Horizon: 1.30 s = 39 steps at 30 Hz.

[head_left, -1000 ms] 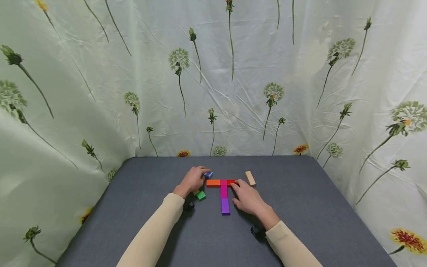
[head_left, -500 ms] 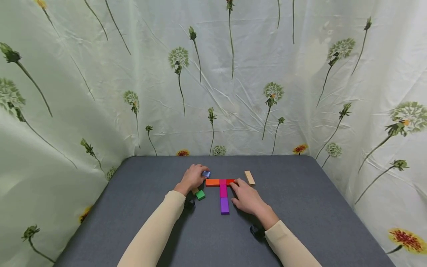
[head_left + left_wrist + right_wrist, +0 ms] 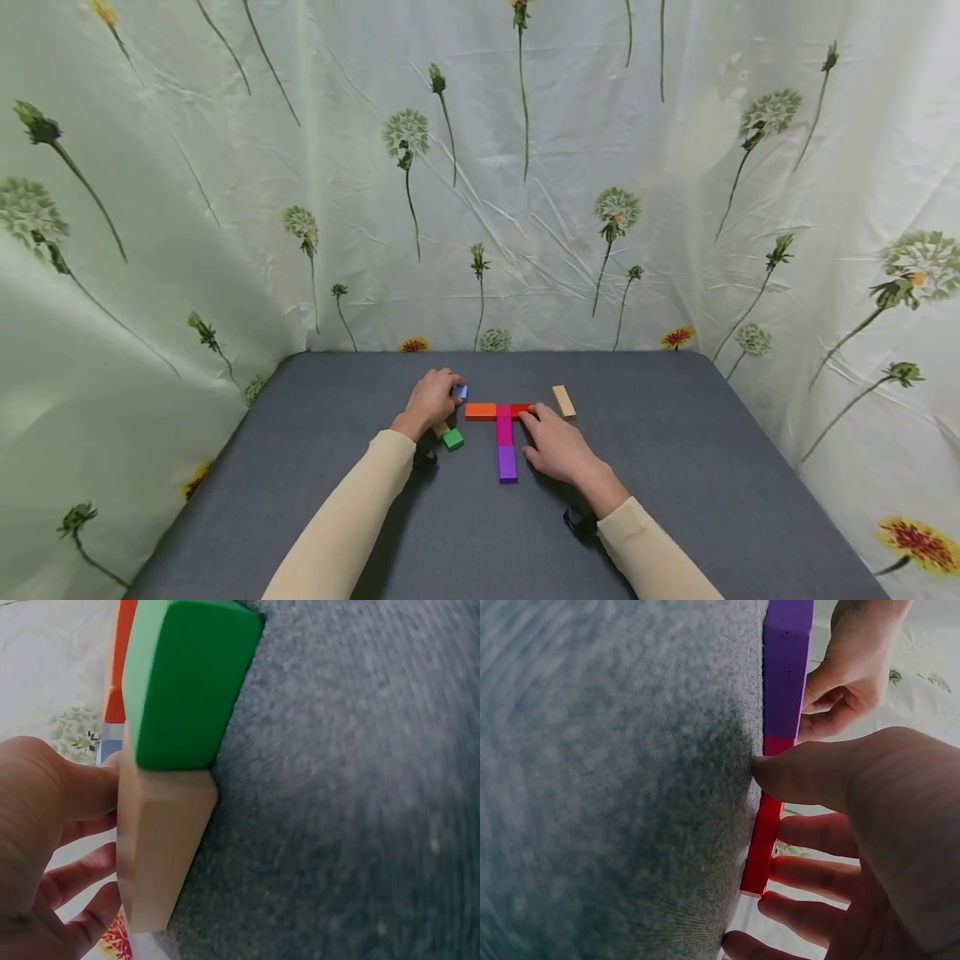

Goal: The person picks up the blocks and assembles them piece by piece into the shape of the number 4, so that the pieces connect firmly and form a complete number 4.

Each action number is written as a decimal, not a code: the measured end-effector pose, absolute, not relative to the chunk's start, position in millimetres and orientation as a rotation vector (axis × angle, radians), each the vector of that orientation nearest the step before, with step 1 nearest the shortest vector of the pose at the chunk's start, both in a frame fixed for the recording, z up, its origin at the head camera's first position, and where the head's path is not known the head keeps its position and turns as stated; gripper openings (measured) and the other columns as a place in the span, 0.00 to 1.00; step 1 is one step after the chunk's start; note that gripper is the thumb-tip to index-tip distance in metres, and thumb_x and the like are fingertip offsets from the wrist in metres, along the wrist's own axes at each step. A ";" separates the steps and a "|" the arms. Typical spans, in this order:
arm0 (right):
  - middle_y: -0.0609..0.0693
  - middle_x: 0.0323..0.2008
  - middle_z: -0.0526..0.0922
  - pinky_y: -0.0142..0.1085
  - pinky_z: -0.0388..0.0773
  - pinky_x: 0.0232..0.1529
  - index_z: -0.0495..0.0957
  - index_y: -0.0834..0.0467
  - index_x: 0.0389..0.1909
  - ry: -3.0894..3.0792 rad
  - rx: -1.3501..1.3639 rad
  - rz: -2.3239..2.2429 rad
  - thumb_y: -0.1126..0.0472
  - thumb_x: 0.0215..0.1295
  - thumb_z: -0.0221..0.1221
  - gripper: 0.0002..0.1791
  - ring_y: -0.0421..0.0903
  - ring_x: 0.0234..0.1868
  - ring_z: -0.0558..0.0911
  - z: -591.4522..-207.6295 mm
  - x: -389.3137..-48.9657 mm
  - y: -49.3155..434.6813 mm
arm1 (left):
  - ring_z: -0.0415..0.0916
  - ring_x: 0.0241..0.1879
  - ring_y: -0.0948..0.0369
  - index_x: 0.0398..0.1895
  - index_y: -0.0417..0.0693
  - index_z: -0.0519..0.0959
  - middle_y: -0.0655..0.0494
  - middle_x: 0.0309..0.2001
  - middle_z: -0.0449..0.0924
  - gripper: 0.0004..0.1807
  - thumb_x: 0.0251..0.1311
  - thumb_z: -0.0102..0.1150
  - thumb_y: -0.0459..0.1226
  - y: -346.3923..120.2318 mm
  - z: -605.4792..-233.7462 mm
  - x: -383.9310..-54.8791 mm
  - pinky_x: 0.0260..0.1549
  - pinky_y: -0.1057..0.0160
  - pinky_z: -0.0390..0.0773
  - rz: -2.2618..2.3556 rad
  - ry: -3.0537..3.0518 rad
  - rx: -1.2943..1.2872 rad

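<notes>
My left hand pinches a small blue block between thumb and fingers behind the left end of a T-shaped row of blocks. In the left wrist view the blue block is mostly hidden. The T has an orange block at left, a magenta stem, a purple block at its foot and a red block at right. Fingertips of my right hand touch the red block; in the right wrist view its fingers are spread and lightly bent along the red block.
A green block and a plain wooden block touch each other below the left hand. Another wooden block lies behind the right hand. A flowered curtain borders the dark grey tabletop.
The left hand has drawn the blue block slightly left and turned it from its earlier slant. The right hand has kept its place at the red block.
</notes>
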State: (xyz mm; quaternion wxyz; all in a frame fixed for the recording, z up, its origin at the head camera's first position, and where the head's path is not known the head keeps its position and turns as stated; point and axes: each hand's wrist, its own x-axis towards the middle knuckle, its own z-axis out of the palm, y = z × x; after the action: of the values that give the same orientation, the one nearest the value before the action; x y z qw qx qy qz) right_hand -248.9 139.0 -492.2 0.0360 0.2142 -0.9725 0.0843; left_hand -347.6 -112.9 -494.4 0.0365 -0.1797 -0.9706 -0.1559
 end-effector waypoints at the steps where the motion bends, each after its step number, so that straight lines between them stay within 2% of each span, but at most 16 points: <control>1: 0.59 0.63 0.73 0.49 0.76 0.57 0.72 0.60 0.68 -2.988 0.656 0.255 0.52 0.65 0.67 0.33 0.53 0.60 0.75 -492.7 -249.0 139.2 | 0.73 0.48 0.53 0.55 0.51 0.85 0.52 0.52 0.79 0.16 0.65 0.67 0.39 -113.2 -493.6 -347.1 0.49 0.50 0.76 -0.475 -2.979 -0.552; 24: 0.59 0.63 0.72 0.49 0.77 0.56 0.71 0.61 0.69 -2.997 0.652 0.252 0.52 0.65 0.67 0.34 0.53 0.62 0.75 -494.3 -250.0 138.2 | 0.74 0.45 0.53 0.50 0.51 0.87 0.53 0.47 0.81 0.15 0.59 0.71 0.36 -121.3 -478.3 -333.2 0.46 0.49 0.77 -0.388 -2.940 -0.624; 39: 0.59 0.62 0.72 0.49 0.77 0.54 0.72 0.61 0.68 -2.968 0.661 0.263 0.53 0.65 0.67 0.33 0.53 0.61 0.75 -494.8 -249.0 139.1 | 0.73 0.40 0.56 0.48 0.54 0.87 0.57 0.44 0.81 0.13 0.59 0.70 0.36 -119.4 -485.9 -323.3 0.40 0.54 0.76 -0.367 -2.970 -0.679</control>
State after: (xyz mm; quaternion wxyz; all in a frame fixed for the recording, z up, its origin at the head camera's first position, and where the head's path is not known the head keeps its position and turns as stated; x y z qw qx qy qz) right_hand -249.0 139.1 -494.8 0.0447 0.2162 -0.9715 0.0861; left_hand -323.3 -119.4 -485.9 0.0363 -0.2211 -0.9672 -0.1196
